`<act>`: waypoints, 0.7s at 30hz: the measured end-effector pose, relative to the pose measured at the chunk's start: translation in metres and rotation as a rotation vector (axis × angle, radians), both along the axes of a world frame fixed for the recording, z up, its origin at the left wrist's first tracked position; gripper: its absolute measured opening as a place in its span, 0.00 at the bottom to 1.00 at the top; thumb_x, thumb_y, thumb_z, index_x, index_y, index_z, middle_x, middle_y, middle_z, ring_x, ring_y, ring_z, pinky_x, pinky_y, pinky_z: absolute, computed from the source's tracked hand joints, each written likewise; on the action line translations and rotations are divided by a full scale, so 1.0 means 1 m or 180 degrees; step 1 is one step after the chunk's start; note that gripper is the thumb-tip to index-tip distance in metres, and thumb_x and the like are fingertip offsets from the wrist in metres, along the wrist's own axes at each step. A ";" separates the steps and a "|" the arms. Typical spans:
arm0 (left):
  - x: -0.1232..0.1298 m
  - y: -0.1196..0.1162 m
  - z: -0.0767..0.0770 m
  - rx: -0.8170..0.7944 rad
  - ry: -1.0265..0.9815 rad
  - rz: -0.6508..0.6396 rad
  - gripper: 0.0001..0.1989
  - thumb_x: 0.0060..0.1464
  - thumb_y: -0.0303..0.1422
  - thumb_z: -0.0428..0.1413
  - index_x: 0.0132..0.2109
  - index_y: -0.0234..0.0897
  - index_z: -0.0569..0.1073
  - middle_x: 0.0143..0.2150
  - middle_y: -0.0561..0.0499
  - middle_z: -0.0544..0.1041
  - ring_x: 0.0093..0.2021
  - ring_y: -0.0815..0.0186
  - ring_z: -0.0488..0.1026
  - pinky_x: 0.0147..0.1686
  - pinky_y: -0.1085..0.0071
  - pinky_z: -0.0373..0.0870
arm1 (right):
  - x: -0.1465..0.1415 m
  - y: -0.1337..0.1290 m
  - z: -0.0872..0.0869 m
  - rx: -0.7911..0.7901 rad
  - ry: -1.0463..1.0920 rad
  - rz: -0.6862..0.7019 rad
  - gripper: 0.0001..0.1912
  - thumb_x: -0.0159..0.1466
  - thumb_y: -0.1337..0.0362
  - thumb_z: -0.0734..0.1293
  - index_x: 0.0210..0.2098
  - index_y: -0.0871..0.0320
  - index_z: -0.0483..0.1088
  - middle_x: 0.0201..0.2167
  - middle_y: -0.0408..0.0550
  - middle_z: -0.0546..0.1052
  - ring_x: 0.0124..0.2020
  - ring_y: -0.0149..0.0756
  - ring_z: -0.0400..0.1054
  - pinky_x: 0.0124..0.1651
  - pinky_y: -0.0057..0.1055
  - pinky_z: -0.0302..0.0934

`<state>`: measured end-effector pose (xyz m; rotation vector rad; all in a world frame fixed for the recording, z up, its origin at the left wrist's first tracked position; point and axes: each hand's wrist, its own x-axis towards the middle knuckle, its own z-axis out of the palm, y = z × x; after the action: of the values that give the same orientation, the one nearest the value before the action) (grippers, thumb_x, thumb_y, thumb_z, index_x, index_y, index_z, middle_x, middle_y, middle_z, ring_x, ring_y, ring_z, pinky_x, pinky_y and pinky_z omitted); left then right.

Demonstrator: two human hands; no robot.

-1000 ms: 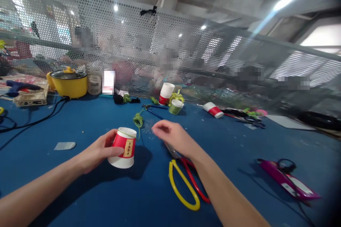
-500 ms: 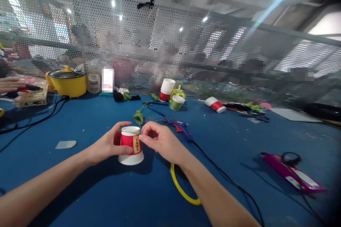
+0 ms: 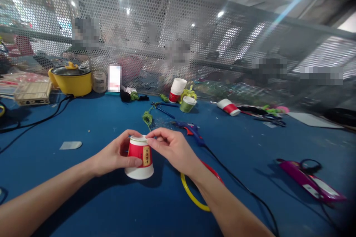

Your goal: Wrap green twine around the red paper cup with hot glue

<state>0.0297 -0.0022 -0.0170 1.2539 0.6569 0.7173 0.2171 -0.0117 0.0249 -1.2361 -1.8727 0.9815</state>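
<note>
A red and white paper cup point(image 3: 139, 172) stands upside down in front of me, its narrow base up. My left hand point(image 3: 118, 152) is wrapped round its left side, thumb across the red band. At the right edge of the raised base, my right hand point(image 3: 172, 146) pinches green yarn. A thin strand circles the cup near that base, and the loose yarn bundle point(image 3: 147, 117) lies just beyond on the table. The pinching fingertips partly cover the strand. Right of the hands lies a blue glue gun point(image 3: 189, 127) with its cord.
Yellow and red rings point(image 3: 191, 196) lie partly under my right forearm. A purple box point(image 3: 308, 179) is at right. Stacked paper cups point(image 3: 178, 89), a green cup point(image 3: 188, 104) and a tipped cup point(image 3: 228, 107) stand farther back. A yellow pot point(image 3: 73, 81) and a lit phone point(image 3: 114, 78) are at back left.
My right hand has moved in against the cup's raised base, and the strand now lies closer to the base edge. A person's hand at far left has gone from view.
</note>
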 end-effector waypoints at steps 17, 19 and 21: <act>-0.001 -0.004 0.001 0.0245 0.0165 -0.0108 0.22 0.44 0.34 0.61 0.44 0.38 0.61 0.37 0.52 0.69 0.37 0.66 0.68 0.38 0.68 0.65 | -0.008 -0.003 -0.001 -0.0302 0.0058 0.0303 0.06 0.58 0.63 0.63 0.28 0.59 0.69 0.21 0.39 0.68 0.21 0.24 0.57 0.23 0.21 0.54; -0.001 -0.004 0.003 0.0281 0.0186 -0.0072 0.19 0.45 0.35 0.59 0.43 0.37 0.62 0.37 0.52 0.70 0.37 0.66 0.69 0.38 0.68 0.65 | -0.009 -0.004 -0.002 -0.0279 0.0008 0.0321 0.06 0.58 0.64 0.63 0.28 0.59 0.69 0.20 0.39 0.67 0.20 0.23 0.55 0.21 0.21 0.52; -0.001 -0.003 0.004 0.0301 0.0209 -0.0035 0.17 0.46 0.36 0.59 0.41 0.36 0.63 0.36 0.52 0.70 0.37 0.66 0.69 0.38 0.68 0.65 | -0.009 -0.004 -0.003 -0.0244 -0.0011 0.0318 0.06 0.58 0.64 0.63 0.28 0.59 0.69 0.19 0.38 0.66 0.19 0.23 0.55 0.21 0.20 0.51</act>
<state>0.0283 -0.0056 -0.0132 1.3719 0.6758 0.7073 0.2083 -0.0158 0.0221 -1.1983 -1.9312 1.1146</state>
